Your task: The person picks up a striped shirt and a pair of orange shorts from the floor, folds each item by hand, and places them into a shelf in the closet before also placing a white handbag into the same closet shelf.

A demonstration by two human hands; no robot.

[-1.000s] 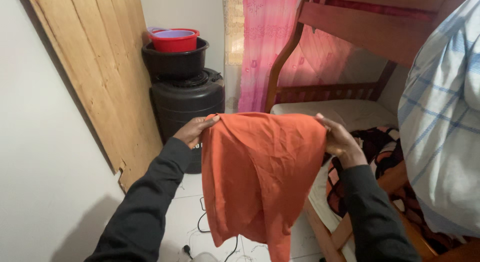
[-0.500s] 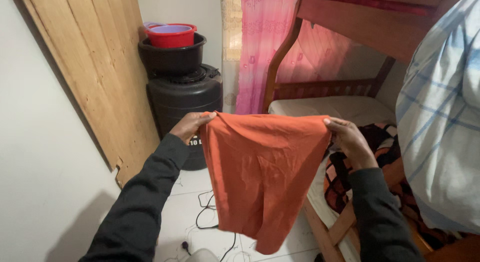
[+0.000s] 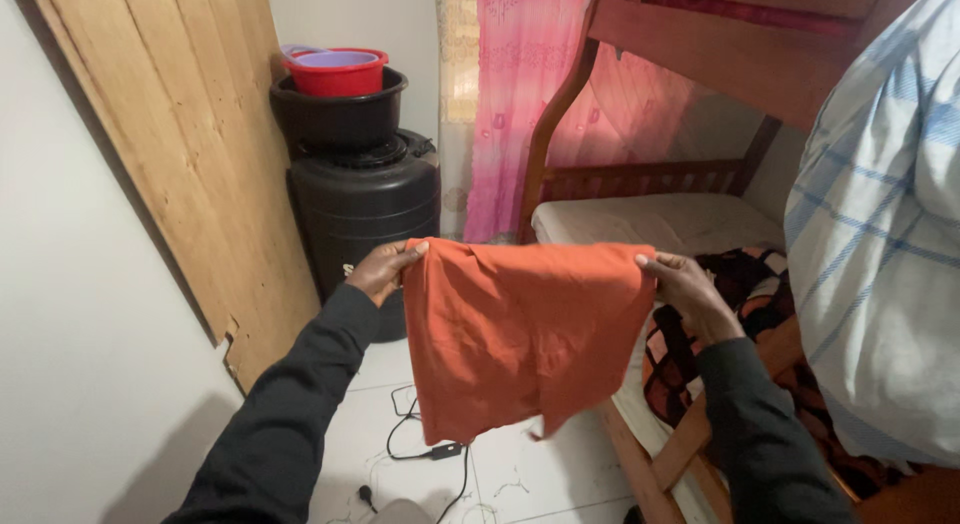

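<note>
Two long sleeves of dark charcoal, nearly black, fabric are being worn on both arms. Each sleeve is being seen to run from the bottom edge of the view up to the wrist, fitting closely, with soft folds along its length. The left hand [image 3: 385,271] and the right hand [image 3: 683,289] are being left bare, with no gloves, rings or watch being shown
</note>
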